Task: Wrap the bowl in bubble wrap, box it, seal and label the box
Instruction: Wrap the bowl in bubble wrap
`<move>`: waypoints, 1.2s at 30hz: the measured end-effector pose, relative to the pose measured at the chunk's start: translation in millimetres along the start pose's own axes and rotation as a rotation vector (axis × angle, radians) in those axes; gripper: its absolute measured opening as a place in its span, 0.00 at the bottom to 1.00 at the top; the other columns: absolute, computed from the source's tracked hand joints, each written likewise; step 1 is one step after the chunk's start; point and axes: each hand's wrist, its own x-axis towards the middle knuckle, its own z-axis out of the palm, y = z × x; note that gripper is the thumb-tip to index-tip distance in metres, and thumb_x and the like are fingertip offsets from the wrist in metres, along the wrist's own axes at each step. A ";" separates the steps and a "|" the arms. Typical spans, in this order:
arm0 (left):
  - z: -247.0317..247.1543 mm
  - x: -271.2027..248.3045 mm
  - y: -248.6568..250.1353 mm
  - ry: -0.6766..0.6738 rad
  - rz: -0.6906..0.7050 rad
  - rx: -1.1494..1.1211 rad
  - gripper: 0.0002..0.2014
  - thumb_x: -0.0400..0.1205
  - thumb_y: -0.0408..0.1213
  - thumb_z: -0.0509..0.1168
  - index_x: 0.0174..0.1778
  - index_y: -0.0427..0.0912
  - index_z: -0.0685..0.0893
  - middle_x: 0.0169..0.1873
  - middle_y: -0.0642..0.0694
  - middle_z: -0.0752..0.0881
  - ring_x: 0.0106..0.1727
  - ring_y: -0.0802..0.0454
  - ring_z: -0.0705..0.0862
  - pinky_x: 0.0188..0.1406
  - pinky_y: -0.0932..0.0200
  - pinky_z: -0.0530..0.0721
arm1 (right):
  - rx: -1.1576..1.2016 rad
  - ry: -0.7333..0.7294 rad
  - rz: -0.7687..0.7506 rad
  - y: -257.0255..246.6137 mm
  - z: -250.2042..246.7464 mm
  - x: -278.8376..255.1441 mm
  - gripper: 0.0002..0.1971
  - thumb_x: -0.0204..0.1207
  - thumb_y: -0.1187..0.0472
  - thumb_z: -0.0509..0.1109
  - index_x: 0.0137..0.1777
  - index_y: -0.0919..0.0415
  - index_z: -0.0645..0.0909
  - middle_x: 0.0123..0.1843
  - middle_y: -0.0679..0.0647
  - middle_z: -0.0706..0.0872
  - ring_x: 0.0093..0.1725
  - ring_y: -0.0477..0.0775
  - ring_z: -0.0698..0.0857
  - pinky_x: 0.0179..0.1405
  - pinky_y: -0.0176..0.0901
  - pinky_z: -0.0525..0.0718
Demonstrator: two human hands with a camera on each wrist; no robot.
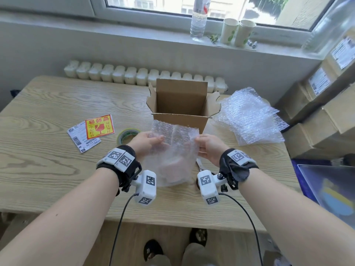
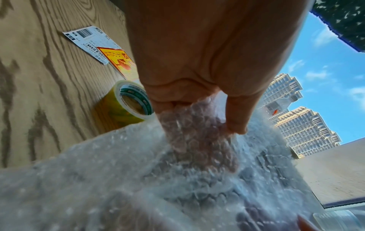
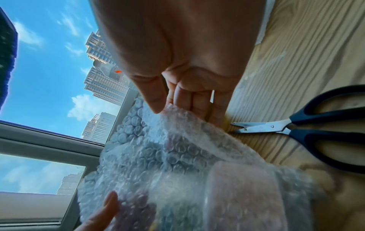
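Note:
A sheet of bubble wrap (image 1: 173,150) stands up from the table in front of me, draped over a pinkish bowl (image 1: 172,166) that shows only dimly through it. My left hand (image 1: 148,141) pinches the sheet's upper left edge, thumb on my side, fingers behind the bubble wrap (image 2: 197,140). My right hand (image 1: 206,145) pinches the upper right edge between thumb and fingers, as the right wrist view shows at the bubble wrap (image 3: 168,140). Behind the sheet an open cardboard box (image 1: 180,106) stands with flaps up.
A roll of tape (image 1: 126,134) lies left of my left hand, with a red-and-yellow fragile sticker (image 1: 99,126) and a shipping label (image 1: 80,138) further left. Scissors (image 3: 306,128) lie by my right wrist. Spare bubble wrap (image 1: 249,116) is piled right; stacked boxes (image 1: 326,112) stand beyond the table's right edge.

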 end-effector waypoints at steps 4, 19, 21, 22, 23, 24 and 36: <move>0.8 -4.1 10.4 -0.096 0.022 -0.008 0.07 0.83 0.32 0.62 0.41 0.34 0.79 0.25 0.48 0.90 0.26 0.60 0.88 0.29 0.67 0.86 | 0.010 0.010 -0.041 -10.7 -5.4 -6.8 0.07 0.82 0.68 0.61 0.45 0.60 0.78 0.42 0.56 0.85 0.40 0.51 0.83 0.44 0.41 0.81; 17.6 -13.0 31.2 -0.142 -0.031 -0.168 0.12 0.85 0.36 0.60 0.36 0.38 0.80 0.27 0.45 0.88 0.27 0.54 0.87 0.30 0.63 0.86 | -0.466 -0.256 -0.033 7.2 -5.9 -18.1 0.18 0.67 0.58 0.77 0.57 0.59 0.87 0.55 0.51 0.89 0.57 0.50 0.84 0.62 0.47 0.77; 20.3 -12.8 32.2 -0.096 -0.046 -0.188 0.13 0.86 0.37 0.60 0.35 0.38 0.80 0.27 0.45 0.87 0.29 0.52 0.86 0.35 0.59 0.85 | -0.408 -0.165 -0.044 7.4 -1.8 -18.1 0.11 0.75 0.60 0.72 0.53 0.65 0.87 0.50 0.55 0.88 0.48 0.48 0.83 0.49 0.35 0.78; 21.0 -11.2 32.1 -0.063 -0.052 -0.182 0.13 0.86 0.38 0.60 0.37 0.38 0.80 0.31 0.43 0.86 0.32 0.49 0.84 0.40 0.55 0.83 | -0.427 -0.110 -0.055 7.1 -0.9 -17.6 0.10 0.78 0.59 0.70 0.50 0.66 0.87 0.46 0.55 0.87 0.44 0.47 0.82 0.43 0.31 0.77; 19.8 -8.7 30.8 -0.021 -0.050 -0.169 0.12 0.86 0.39 0.60 0.39 0.37 0.80 0.35 0.41 0.83 0.36 0.47 0.82 0.45 0.50 0.81 | -0.449 -0.072 -0.049 7.9 -1.0 -14.8 0.11 0.79 0.57 0.69 0.46 0.66 0.87 0.43 0.56 0.86 0.40 0.47 0.81 0.39 0.32 0.76; 18.8 -7.7 31.0 0.025 -0.051 -0.157 0.10 0.85 0.39 0.61 0.41 0.38 0.80 0.38 0.39 0.82 0.38 0.45 0.81 0.49 0.47 0.80 | -0.457 -0.057 -0.035 9.3 -1.0 -10.6 0.13 0.80 0.55 0.68 0.43 0.66 0.85 0.40 0.57 0.84 0.37 0.48 0.79 0.38 0.35 0.76; 7.8 -3.6 -3.8 -0.079 -0.244 0.187 0.51 0.66 0.72 0.65 0.80 0.46 0.63 0.79 0.42 0.66 0.78 0.43 0.65 0.74 0.43 0.64 | -0.239 0.052 0.207 19.0 -7.4 6.3 0.14 0.84 0.57 0.63 0.40 0.64 0.76 0.22 0.52 0.77 0.17 0.48 0.78 0.18 0.37 0.76</move>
